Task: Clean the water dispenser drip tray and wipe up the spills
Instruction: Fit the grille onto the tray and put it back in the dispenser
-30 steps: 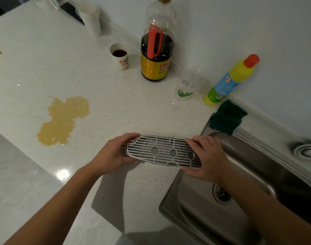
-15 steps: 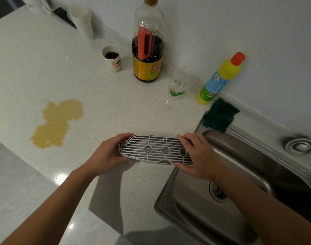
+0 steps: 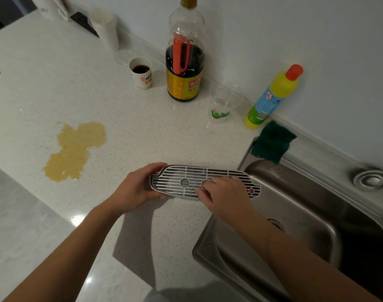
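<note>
The pale speckled surface [image 3: 81,83] fills most of what I can see, running from the wall down to a steel sink [image 3: 306,214] set into its right-hand end. Out toward the left edge of the surface lies a yellowish-brown spill [image 3: 74,151], not yet wiped. Along the back edge, against the wall, stand a tall bottle of dark liquid [image 3: 184,68], a yellow detergent bottle [image 3: 271,99] with a red cap, a clear plastic cup [image 3: 222,103] and a paper cup [image 3: 142,73] with dark liquid in it. A dark green cloth [image 3: 272,141] is draped over the sink's back corner.

The drip tray [image 3: 186,177], a slotted grey grille with round holes, sits right at the seam where the surface meets the sink, its right end hanging over the basin. The left hand [image 3: 136,188] wraps its left end, fingers curled over the far rim and thumb under the near one: a closed grip. The right hand [image 3: 225,192] lies over the middle of the grille, fingers bent; whether it pinches the near rim or merely rests there, I cannot tell.

It looks like thin, rigid plastic, light and likely slick if wet. The slats seem the weak part, so the solid rim at both ends is the place to hold it.
</note>
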